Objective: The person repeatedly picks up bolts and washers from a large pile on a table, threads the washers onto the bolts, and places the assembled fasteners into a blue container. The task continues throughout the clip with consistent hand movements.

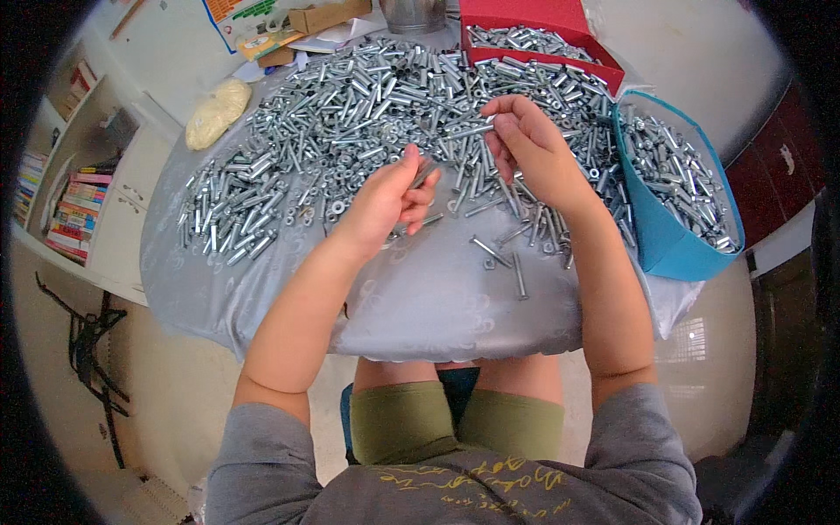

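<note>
My left hand (pixel 385 203) is closed around a small metal bolt (pixel 423 173), which shows between thumb and curled fingers. To its right, my right hand (pixel 535 149) has thumb and forefinger drawn together at the end of a silvery metal rod (pixel 472 132), seemingly another bolt; whether it is gripped or lies just behind the fingertips is hard to make out. Both hands hover over the near side of a wide heap of bolts, sleeves, nuts and washers (pixel 350 114). Several loose bolts (pixel 521 276) lie on the tablecloth below my right hand.
A grey cloth (pixel 420 306) covers the round table. At the right edge stands a blue fabric bin (pixel 669 232) full of bolts; behind it, a red box (pixel 542 17) holds more. A pale bag (pixel 219 112), a metal bucket (pixel 414 14) and cardboard (pixel 328 15) sit toward the back.
</note>
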`<state>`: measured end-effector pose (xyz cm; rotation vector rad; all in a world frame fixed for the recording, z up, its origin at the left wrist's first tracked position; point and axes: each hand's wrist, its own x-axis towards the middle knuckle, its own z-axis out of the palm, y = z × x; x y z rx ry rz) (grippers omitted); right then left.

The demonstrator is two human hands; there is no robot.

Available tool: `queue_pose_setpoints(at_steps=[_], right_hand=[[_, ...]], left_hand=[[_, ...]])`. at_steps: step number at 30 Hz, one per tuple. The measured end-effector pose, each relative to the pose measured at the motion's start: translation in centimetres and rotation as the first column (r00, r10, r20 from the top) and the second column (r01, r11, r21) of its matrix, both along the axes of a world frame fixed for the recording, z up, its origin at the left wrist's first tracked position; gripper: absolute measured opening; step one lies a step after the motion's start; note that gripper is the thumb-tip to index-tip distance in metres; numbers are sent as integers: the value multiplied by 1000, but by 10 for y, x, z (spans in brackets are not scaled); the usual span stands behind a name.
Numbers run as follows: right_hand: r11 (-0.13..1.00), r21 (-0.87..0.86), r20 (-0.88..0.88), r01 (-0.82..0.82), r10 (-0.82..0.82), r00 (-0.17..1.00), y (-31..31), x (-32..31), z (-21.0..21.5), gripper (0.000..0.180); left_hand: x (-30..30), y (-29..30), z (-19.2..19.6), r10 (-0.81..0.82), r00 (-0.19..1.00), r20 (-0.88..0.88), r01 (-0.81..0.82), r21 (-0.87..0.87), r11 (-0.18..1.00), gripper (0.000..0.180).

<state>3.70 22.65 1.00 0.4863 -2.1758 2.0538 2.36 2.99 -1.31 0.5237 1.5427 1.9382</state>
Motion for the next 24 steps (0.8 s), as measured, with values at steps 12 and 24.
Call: queue_pose_setpoints(at_steps=[12,24], right_hand=[[998,-53,-86,-43,39,995,-8,7,4,14],[940,289,-359,183,-71,931,-22,13,-2,15]], left_hand=[[3,1,6,69,991,-112,-71,-18,997,27],[7,6,2,33,989,-145,-42,-61,997,30]])
